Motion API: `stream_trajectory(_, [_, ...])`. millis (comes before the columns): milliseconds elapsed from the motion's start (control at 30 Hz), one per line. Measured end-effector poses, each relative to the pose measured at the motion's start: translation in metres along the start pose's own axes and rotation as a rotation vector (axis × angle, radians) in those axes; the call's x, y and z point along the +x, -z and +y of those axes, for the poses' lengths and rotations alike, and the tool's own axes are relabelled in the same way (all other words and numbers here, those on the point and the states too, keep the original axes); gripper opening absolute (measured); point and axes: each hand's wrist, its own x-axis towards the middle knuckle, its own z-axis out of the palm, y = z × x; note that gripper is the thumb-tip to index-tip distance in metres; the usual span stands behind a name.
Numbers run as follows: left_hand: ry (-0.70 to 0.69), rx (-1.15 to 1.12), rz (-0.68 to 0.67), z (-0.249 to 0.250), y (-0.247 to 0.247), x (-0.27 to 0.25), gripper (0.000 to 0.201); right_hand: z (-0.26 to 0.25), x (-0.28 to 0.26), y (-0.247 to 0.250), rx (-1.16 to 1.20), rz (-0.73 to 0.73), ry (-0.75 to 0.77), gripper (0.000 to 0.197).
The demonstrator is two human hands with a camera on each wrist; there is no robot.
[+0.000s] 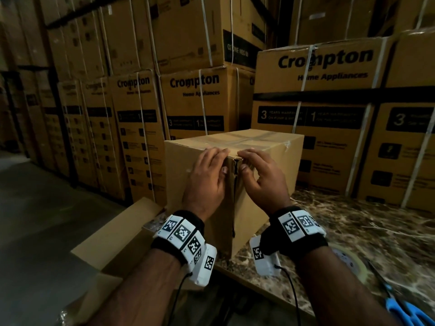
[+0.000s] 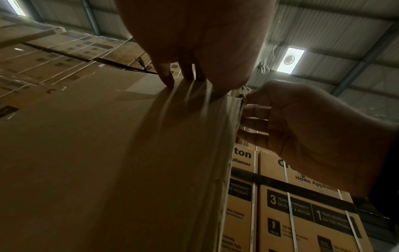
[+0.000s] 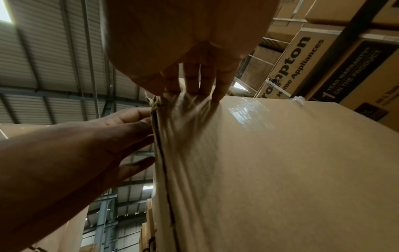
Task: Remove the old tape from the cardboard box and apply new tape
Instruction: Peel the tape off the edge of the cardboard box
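A plain cardboard box stands on a marble counter with one vertical corner facing me. Old clear tape crosses its top and runs wrinkled down the split corner seam. My left hand lies on the left face, its straight fingers on the top edge and the thumb on the side. My right hand arches over the right face, its fingertips on the taped top edge. Its thumb is beside a torn tape end at the corner. Neither hand plainly pinches anything.
A roll of tape and blue-handled scissors lie on the marble counter at my right. Loose cardboard sits low at the left. Strapped Crompton cartons are stacked close behind and to both sides.
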Motion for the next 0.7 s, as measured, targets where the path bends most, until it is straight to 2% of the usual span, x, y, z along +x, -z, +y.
stream_trajectory(167, [0.007,-0.012,-0.02,0.0,0.003,-0.001,0.05,0.0,0.005,0.003,-0.042,-0.012,0.004,0.034])
stream_trajectory(500, [0.041,0.01,0.023,0.007,0.001,-0.003,0.05,0.001,0.009,0.001,-0.1,-0.026,-0.002,0.028])
stream_trajectory(700, [0.03,-0.01,0.03,0.005,-0.001,-0.003,0.048,0.002,0.011,-0.005,-0.135,-0.015,-0.048,0.028])
